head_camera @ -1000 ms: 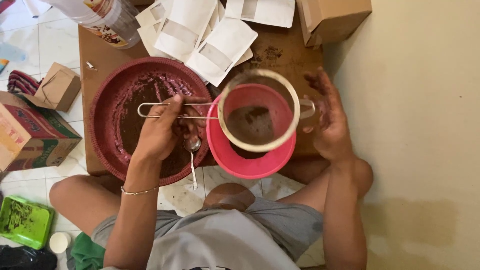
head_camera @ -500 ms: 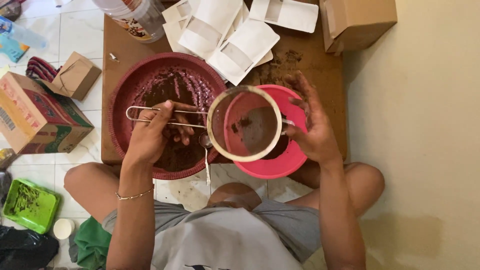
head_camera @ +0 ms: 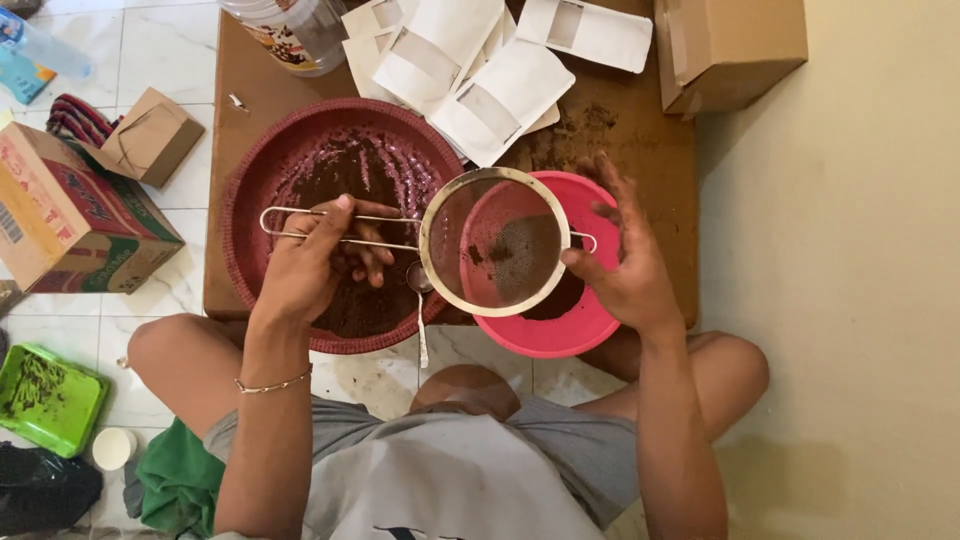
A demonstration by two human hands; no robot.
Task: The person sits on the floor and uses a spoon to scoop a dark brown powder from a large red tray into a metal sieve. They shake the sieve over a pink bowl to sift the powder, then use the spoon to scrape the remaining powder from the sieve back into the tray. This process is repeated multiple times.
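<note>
Sitting on the floor, the person now holds the sieve [head_camera: 495, 242] nearer the big dark red basket [head_camera: 250, 200] than a moment ago, so it covers less of the pink bowl [head_camera: 560, 335]. Both rest on the brown surface [head_camera: 650, 180]. The sieve lies flat, its long wire handle pointing left. The left hand [head_camera: 310, 260] is closed around that handle. The right hand [head_camera: 625, 265], fingers spread, touches the sieve's right rim. A spoon [head_camera: 420, 300] lies between basket and bowl.
</note>
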